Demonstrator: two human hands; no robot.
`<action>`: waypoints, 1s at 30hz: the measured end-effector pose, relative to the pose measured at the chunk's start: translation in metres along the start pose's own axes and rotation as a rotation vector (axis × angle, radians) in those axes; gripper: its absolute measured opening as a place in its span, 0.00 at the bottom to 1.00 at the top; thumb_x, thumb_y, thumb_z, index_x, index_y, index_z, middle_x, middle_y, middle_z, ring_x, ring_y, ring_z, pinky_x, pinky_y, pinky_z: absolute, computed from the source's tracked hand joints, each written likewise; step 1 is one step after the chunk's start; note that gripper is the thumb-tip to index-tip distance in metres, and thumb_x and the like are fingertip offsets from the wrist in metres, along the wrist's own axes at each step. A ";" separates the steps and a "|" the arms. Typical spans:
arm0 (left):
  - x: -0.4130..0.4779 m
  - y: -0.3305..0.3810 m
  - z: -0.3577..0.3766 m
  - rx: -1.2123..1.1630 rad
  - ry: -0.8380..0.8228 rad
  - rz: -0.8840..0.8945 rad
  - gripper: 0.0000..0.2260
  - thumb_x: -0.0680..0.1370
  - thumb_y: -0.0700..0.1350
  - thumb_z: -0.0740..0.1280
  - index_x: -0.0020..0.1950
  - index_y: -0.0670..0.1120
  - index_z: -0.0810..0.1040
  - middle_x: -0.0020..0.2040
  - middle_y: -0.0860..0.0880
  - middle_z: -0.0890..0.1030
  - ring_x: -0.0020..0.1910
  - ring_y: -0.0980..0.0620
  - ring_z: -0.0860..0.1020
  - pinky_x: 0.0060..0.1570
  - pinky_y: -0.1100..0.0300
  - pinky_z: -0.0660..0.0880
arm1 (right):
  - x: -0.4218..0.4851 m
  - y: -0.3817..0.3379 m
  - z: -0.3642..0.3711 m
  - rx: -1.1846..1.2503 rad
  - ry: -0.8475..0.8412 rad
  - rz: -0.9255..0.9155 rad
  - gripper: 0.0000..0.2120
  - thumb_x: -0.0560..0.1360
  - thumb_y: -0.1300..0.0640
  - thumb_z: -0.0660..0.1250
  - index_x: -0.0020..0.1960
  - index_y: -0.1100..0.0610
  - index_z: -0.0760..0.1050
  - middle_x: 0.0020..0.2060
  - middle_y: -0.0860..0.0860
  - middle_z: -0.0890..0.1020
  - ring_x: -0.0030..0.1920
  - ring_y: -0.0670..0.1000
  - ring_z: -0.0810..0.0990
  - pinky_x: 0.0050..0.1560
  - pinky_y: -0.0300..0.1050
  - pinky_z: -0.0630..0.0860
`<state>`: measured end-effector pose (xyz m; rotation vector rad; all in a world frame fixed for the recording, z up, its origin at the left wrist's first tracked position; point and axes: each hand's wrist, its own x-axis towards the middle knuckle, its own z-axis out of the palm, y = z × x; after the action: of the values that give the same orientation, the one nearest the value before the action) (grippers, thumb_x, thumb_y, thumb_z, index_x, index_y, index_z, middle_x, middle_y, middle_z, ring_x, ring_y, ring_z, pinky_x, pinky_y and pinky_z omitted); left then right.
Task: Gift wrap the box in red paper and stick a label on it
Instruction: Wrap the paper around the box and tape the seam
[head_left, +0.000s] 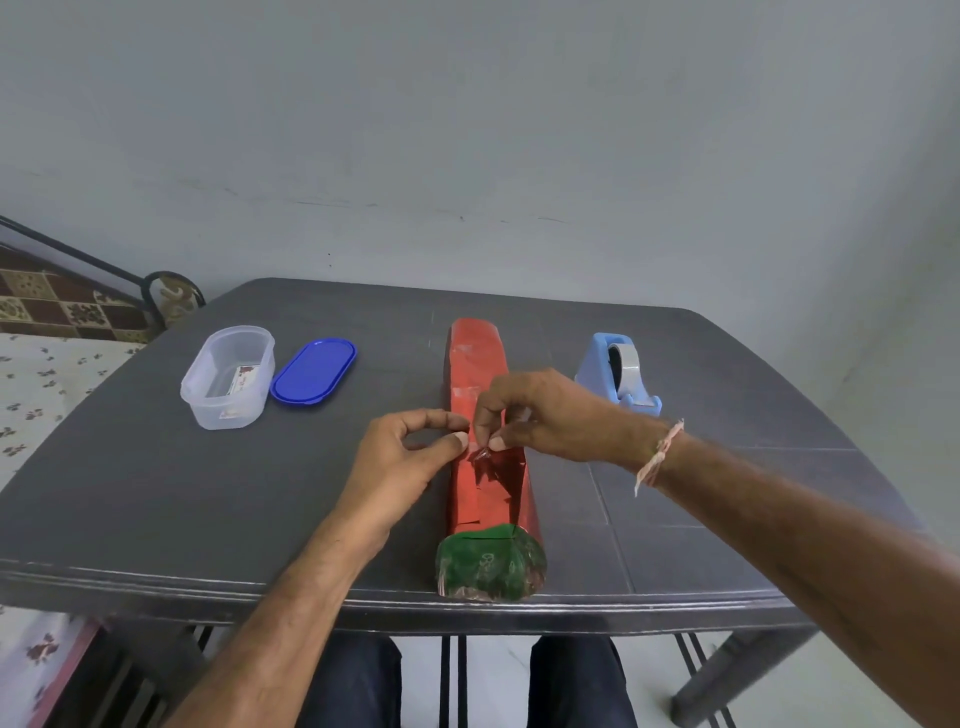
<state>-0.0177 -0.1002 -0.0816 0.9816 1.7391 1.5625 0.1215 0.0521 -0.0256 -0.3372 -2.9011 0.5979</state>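
A long narrow box wrapped in shiny red paper (475, 374) lies lengthways on the dark table (208, 493), running from the far side to the front edge. Its near end (491, 564) shows green through clear film. My left hand (410, 457) and my right hand (535, 415) meet over the middle of the box. Both pinch a small strip of clear tape (480, 451) above the paper seam. A clear tub (228, 376) at the left holds printed labels (244, 376).
A blue lid (314, 376) lies beside the tub. A light blue tape dispenser (621, 376) stands right of the box. A patterned bed (41, 395) borders the table on the left. My knees show under the front edge.
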 end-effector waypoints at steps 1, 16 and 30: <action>0.000 0.000 0.000 0.002 0.002 0.000 0.05 0.77 0.45 0.75 0.51 0.52 0.87 0.44 0.51 0.88 0.45 0.52 0.82 0.43 0.54 0.77 | 0.000 0.001 0.001 0.006 0.008 -0.002 0.05 0.75 0.60 0.74 0.48 0.50 0.83 0.46 0.43 0.82 0.46 0.46 0.81 0.49 0.45 0.80; -0.001 -0.001 0.002 0.022 0.008 0.044 0.06 0.77 0.43 0.75 0.52 0.52 0.86 0.41 0.55 0.88 0.39 0.64 0.83 0.35 0.70 0.76 | 0.001 0.006 0.015 -0.020 0.046 -0.045 0.04 0.78 0.59 0.70 0.48 0.50 0.79 0.45 0.43 0.78 0.46 0.49 0.79 0.49 0.54 0.79; -0.001 -0.002 0.002 0.028 0.002 0.033 0.07 0.77 0.45 0.75 0.54 0.53 0.85 0.44 0.58 0.87 0.44 0.64 0.84 0.42 0.65 0.77 | -0.004 0.008 0.012 0.066 0.051 -0.043 0.05 0.80 0.62 0.67 0.51 0.53 0.79 0.47 0.44 0.80 0.50 0.47 0.79 0.51 0.45 0.78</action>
<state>-0.0160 -0.1002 -0.0842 1.0272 1.7587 1.5643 0.1242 0.0532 -0.0403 -0.2766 -2.8252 0.6659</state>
